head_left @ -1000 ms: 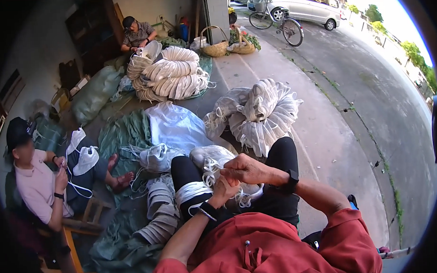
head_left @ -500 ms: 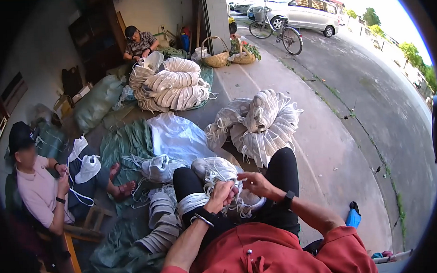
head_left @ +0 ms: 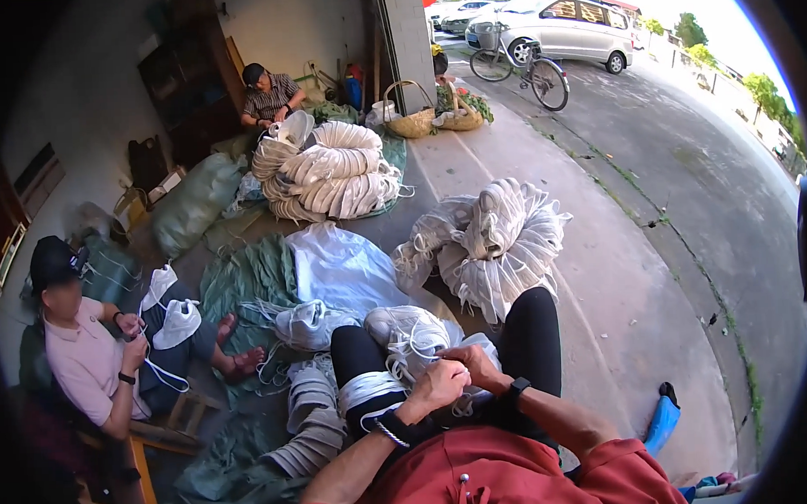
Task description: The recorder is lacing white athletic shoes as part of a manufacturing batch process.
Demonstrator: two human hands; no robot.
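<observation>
My left hand and my right hand are together over my lap, fingers closed. A thin white shoelace runs into them; the fingers hide where each one grips it. Just beyond lies a white shoe upper between my knees, with loose laces over it. A bundle of white laces is wrapped round my left thigh. Beside that leg, on green sheeting, is a stack of greyish-white uppers. Another white upper with trailing laces lies past my left knee.
A large coil of strung uppers is on the floor ahead, a bigger pile behind it. A co-worker sits at left with white uppers; another person sits at the back. A white sack and wooden stool lie nearby.
My right hand has come in to meet my left, its stretched fingers now closed. The whole view has shifted slightly down and right.
</observation>
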